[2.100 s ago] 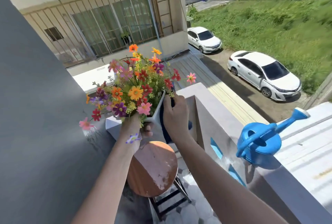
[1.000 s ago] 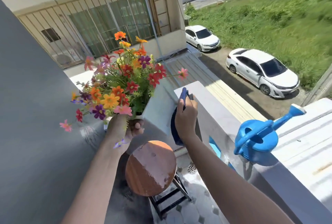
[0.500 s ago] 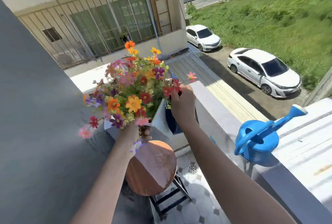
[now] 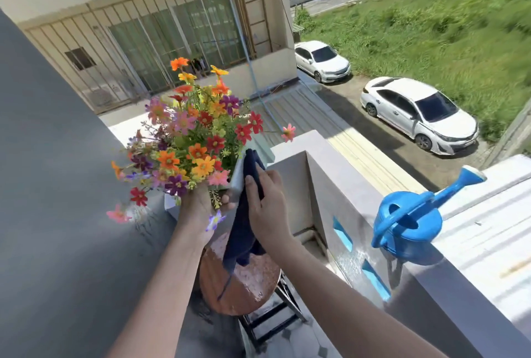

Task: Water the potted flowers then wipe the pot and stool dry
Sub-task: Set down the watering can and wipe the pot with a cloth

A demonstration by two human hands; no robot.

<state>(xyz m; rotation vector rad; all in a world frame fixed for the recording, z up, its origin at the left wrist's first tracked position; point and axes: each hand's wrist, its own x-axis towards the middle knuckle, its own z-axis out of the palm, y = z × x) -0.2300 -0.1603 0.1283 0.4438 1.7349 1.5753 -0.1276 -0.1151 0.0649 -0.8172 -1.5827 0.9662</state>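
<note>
Two parts of the task seem to be at different stages. The watering looks finished, I judge, because the blue watering can (image 4: 411, 225) stands alone on the balcony wall (image 4: 448, 300) at the right of the frame, well apart from both of your hands.

You are now in the wiping part. Your left hand (image 4: 201, 205) holds the white pot (image 4: 237, 178) from below, in the middle of the frame, lifted off the stool and tilted to the left; its grip is pressed around the pot's lower part, with the thumb visible on the near side. The flowers (image 4: 198, 139) spread toward the upper left. Your right hand (image 4: 267, 205) presses a dark blue cloth (image 4: 244, 231) against the right side of the pot, fingers closed on the cloth, and the loose end hangs down over the stool.

What is left, as far as I can see: the round wooden stool (image 4: 244, 286) under your hands shows wet, shiny patches on its seat, so it is not yet dried. How much of the pot is dry I cannot tell.
</note>
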